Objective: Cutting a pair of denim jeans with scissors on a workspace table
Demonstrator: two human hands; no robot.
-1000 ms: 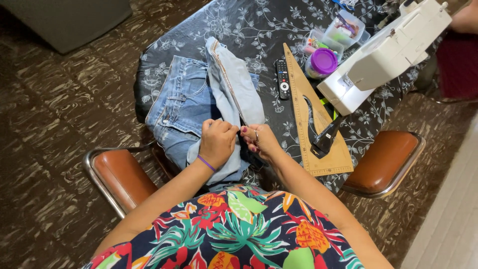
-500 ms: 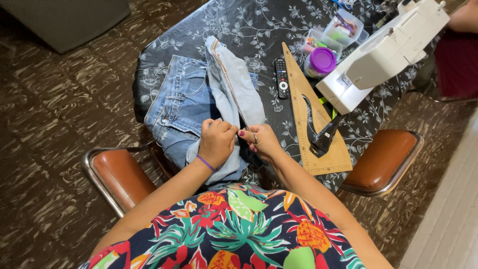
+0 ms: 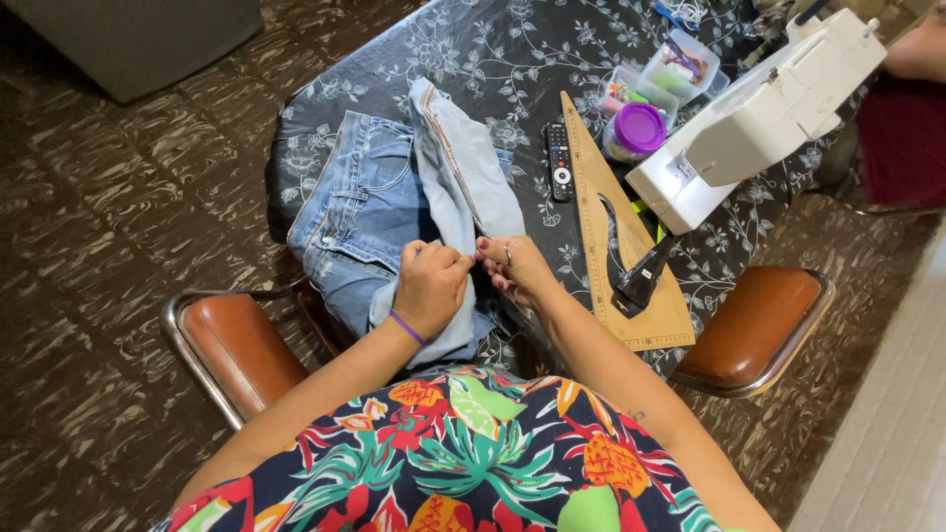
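Under my left hand (image 3: 431, 288) and right hand (image 3: 514, 268) the jeans (image 3: 367, 207) are matt, faded denim cloth. The table cover (image 3: 493, 59) looks like smooth, slightly glossy plastic sheet. The triangle ruler (image 3: 616, 232) is matt wood. The sewing machine (image 3: 759, 113) is smooth white plastic. The chairs (image 3: 759, 325) have shiny leather-like seats with chrome metal frames.

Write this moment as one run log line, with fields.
left hand: grips jeans fold | right hand: pinches same fold | nearby: wooden ruler, remote, sewing machine

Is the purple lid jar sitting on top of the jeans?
No, the purple-lidded jar stands on the table, apart from the jeans.
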